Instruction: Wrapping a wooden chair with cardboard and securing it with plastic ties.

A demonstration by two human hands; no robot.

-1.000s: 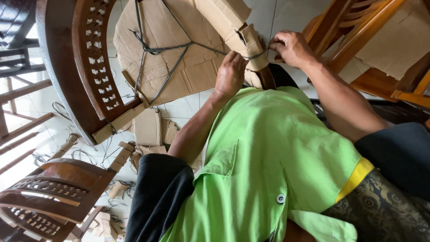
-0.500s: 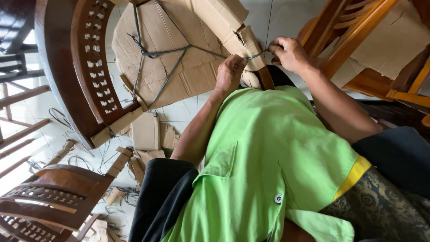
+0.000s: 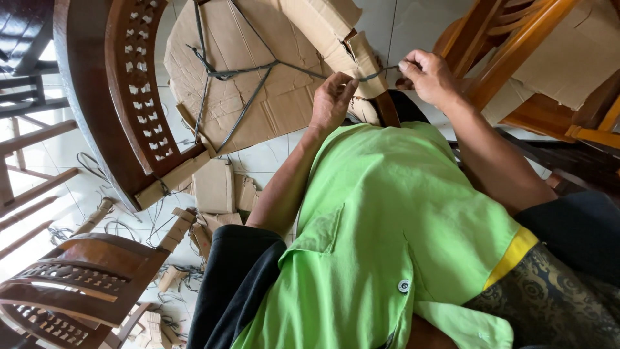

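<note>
Both arms stretched forward: left hand (image 3: 332,100) pinching dark cord (image 3: 258,70) against cardboard-wrapped chair leg (image 3: 336,39), right hand (image 3: 429,77) clenched on cord's end, pulling taut just beside it.

Floor (image 3: 271,158): pale tiles, glossy.
Cardboard scraps (image 3: 216,187): flat pieces lying near the carved chair's edge.
Cord offcuts (image 3: 123,227): dark loops scattered on the tiles.
Small cardboard bits (image 3: 169,279): strewn lower left.
</note>
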